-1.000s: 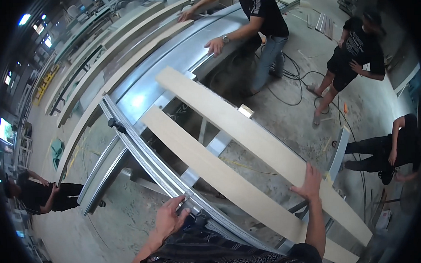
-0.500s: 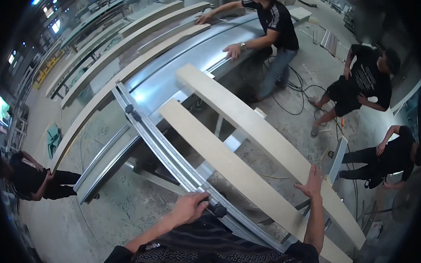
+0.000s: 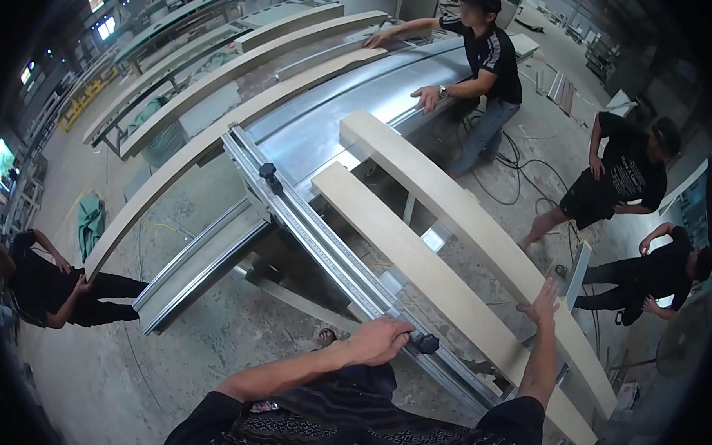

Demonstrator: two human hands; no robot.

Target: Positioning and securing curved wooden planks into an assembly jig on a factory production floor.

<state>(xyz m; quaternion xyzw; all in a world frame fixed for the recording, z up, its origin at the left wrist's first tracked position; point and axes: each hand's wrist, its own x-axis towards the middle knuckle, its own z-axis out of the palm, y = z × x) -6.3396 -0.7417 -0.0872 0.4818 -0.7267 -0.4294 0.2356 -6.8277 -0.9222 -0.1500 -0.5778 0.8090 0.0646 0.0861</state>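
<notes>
My left hand (image 3: 380, 341) is closed on a long silver fence rail (image 3: 338, 274) with a scale along it, its fingers curled over the edge beside a black knob (image 3: 425, 343). A second black knob (image 3: 270, 177) sits farther up this rail. My right hand (image 3: 541, 301) lies with fingers spread on the outer pale wooden beam (image 3: 457, 207), holding nothing. Another pale beam (image 3: 420, 255) lies between the rail and the outer beam, roughly parallel. Both beams reach from the shiny metal saw table (image 3: 344, 101) down past my right arm.
A co-worker (image 3: 492, 69) leans over the table's far side, hands on it and a long board. Another person (image 3: 52, 284) at far left holds a long curved-looking board (image 3: 147, 194). Two people (image 3: 624, 166) stand at right. Cables (image 3: 518, 158) lie on the floor. A sliding carriage (image 3: 204, 263) juts out left.
The view has shifted, so the table, rail and beams appear farther right. My left hand stays by the same knob, and my right hand remains on the outer beam.
</notes>
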